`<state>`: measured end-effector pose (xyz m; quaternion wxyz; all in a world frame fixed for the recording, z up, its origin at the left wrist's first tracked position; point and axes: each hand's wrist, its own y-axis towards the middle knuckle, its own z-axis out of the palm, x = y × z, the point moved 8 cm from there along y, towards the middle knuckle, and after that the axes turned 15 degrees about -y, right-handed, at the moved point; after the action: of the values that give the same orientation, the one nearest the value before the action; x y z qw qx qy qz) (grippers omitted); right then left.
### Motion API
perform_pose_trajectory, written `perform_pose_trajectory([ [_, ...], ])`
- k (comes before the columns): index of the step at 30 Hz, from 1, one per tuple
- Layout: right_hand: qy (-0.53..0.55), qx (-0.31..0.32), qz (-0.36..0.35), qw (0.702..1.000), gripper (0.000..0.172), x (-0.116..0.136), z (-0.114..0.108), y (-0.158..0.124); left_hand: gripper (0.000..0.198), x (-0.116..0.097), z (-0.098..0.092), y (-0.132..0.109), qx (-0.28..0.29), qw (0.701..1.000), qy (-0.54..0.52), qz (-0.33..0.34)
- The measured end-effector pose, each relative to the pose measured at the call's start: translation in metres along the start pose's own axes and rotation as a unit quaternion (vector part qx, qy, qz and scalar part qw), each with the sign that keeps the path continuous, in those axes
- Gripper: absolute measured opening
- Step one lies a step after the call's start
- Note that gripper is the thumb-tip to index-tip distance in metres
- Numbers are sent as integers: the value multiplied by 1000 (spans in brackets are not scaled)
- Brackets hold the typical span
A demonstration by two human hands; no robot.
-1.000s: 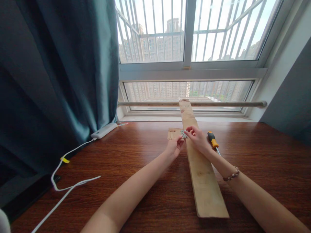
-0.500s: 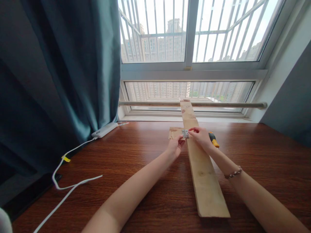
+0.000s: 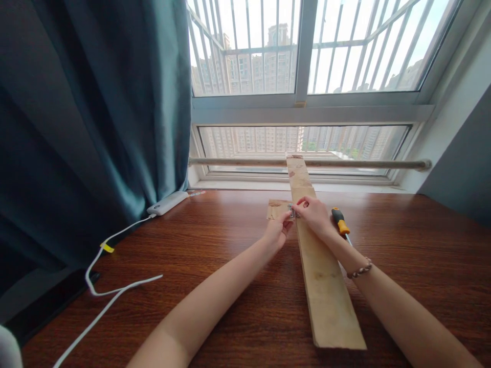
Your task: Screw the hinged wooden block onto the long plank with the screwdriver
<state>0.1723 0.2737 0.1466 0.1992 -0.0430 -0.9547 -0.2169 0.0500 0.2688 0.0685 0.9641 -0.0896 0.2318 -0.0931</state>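
Note:
A long pale board (image 3: 326, 276) lies lengthwise on the brown wooden table (image 3: 222, 306), its far end by the window. A short wooden piece (image 3: 275, 208) sits against its left side. Over the joint between them is a small metal hinge (image 3: 292, 210), partly covered by fingers. My left hand (image 3: 279, 231) is closed at the short piece, thumb at the hinge's left edge. My right hand (image 3: 313, 215) is pinched over the hinge from the right; whatever is between its fingertips is too small to name.
A screwdriver (image 3: 340, 222) with a black and yellow handle lies right of my right hand. A white power strip (image 3: 168, 203) and its cable (image 3: 92, 266) lie at the left beside a dark curtain (image 3: 126, 102). A rail (image 3: 364, 164) crosses the window.
My right hand's fingertips have moved slightly left, onto the hinge, and cover more of it. More of the screwdriver shows. My left hand has stayed nearly in place. The view has shifted slightly.

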Motion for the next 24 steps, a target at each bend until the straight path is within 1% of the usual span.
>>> perform_pose_trajectory([
  [4,-38,19,42,998,20,3,-1,0,12,1,-3,0,-9,1000,1,7],
  [7,-59,32,54,996,15,7,0,-1,10,3,-6,2,-14,1000,-3,5],
  [9,-64,28,58,996,13,8,-1,-2,10,3,-8,3,-16,1000,-5,5],
  [13,-37,10,38,999,19,8,-1,-6,11,3,-8,5,-15,1000,-5,8],
  [17,-9,21,25,999,24,8,0,-8,12,2,-8,6,-13,1000,-11,12],
  [24,23,52,81,995,24,4,5,-5,11,2,-7,4,-19,1000,-12,18],
])
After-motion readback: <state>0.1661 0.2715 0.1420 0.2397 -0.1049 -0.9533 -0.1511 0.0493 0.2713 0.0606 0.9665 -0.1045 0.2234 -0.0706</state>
